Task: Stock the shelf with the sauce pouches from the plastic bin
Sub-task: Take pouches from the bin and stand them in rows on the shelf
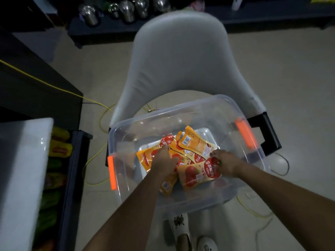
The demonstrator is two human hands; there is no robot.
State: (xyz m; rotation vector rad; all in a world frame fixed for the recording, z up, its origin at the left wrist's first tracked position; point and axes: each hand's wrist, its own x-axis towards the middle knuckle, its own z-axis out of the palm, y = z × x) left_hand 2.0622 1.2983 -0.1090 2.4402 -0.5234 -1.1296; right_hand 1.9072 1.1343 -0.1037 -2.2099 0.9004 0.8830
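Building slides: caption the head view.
Left hand and right hand grip sauce pouches in a clear bin on a chair.

**Bare arms, white clogs**

The left hand [164, 163] and right hand [225, 163] are bare, and so are the left forearm [130, 205] and right forearm [282, 194] behind them, uncovered all the way back from the wrists. Behind the left hand, nearer the body, is a white clog [178, 225] with dark flecks across its toe. Just beside it is a second white shoe [206, 244], rounded and dotted with small holes.
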